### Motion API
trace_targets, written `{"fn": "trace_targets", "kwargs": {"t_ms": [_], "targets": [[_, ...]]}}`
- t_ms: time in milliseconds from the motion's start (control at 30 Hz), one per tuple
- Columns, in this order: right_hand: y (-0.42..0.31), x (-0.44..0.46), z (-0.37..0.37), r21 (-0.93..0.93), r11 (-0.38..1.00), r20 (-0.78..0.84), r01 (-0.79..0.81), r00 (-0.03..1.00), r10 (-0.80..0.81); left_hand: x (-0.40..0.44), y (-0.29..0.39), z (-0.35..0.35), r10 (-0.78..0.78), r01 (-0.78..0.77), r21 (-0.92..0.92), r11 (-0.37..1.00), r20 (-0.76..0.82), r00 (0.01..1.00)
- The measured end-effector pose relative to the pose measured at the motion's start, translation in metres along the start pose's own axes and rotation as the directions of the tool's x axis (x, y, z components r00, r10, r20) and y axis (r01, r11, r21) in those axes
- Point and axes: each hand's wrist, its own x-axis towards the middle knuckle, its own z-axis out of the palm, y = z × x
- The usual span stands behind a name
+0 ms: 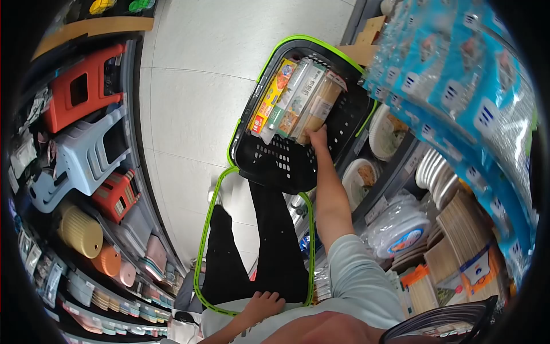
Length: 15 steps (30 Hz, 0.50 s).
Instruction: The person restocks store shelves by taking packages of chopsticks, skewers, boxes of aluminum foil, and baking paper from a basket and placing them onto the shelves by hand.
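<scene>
A black shopping basket [275,166] with a bright green rim is in front of me, its green handle [198,269] swung back toward my body. My left hand [263,305] is at my waist, fingers curled over the handle where it crosses my shirt. Inside the basket lie a yellow box [274,94], a clear and green-white package [298,94] and a brown package with a white label [322,106]. My right hand [318,137] reaches into the basket and grips the near end of the brown package, thumb on top; its other fingers are partly hidden.
Shelves on the left hold a red stool [80,89], a light blue stool [89,155] and a yellow bin [83,229]. Blue hanging packets [452,86] jut out on the right, above paper bowls [361,178] and wrapped plates [395,229]. Tiled floor [183,114] runs between.
</scene>
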Motion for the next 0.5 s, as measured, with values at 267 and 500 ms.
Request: {"fn": "trace_targets", "kwargs": {"t_ms": [267, 500], "targets": [[-0.018, 0.014, -0.010, 0.159, 0.983, 0.001, -0.093, 0.996, 0.094, 0.007, 0.009, 0.009, -0.024, 0.023, -0.039, 0.999, -0.028, 0.999], [0.009, -0.006, -0.027, 0.443, 0.874, 0.257, -0.200, 0.962, 0.090, 0.010, 0.020, 0.022, -0.006, 0.009, 0.036, 0.999, -0.089, 0.996]]}}
